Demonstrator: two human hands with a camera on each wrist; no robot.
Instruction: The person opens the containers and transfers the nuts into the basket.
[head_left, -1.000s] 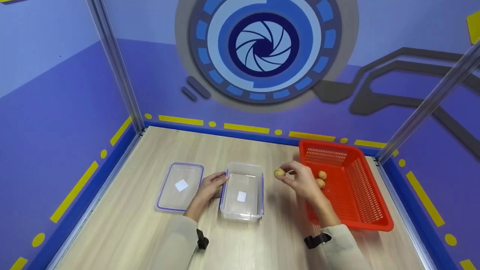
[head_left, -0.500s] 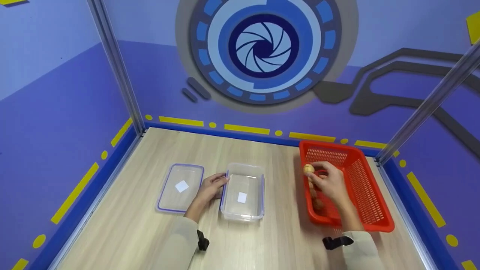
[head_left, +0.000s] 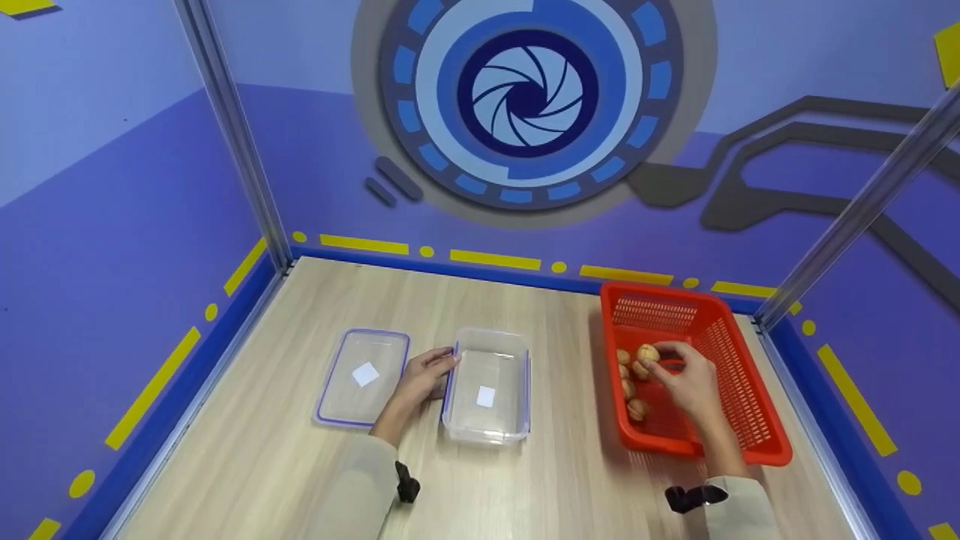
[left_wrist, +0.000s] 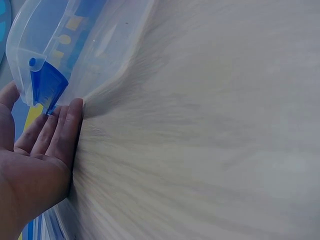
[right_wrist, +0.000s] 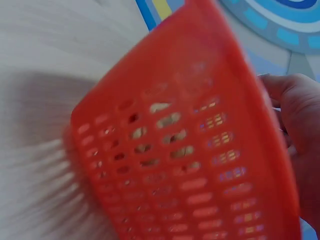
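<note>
My right hand [head_left: 690, 379] is inside the red basket [head_left: 750, 390], its thumb and fingers pinching a walnut [head_left: 648, 352] above others. More walnuts [head_left: 637, 409] lie along the basket's left side. My left hand [head_left: 420, 379] rests against the left side of a clear plastic food container [head_left: 486, 375] with no lid on it. In the left wrist view, straight fingers [left_wrist: 55, 132] touch the container's side just below a blue latch [left_wrist: 49, 85], and the thumb is up near the rim. The right wrist view shows the basket wall hiding most of the right hand [right_wrist: 300, 130].
A clear lid [head_left: 364, 375] with a blue-purple seal and a white label lies left of the container. The wooden table [head_left: 555, 480] is bounded by printed blue panels [head_left: 315, 165] and metal posts.
My right hand has carried the walnut rightward from over the table, across the basket's left rim, and down into the basket. My left hand and the container have stayed put.
</note>
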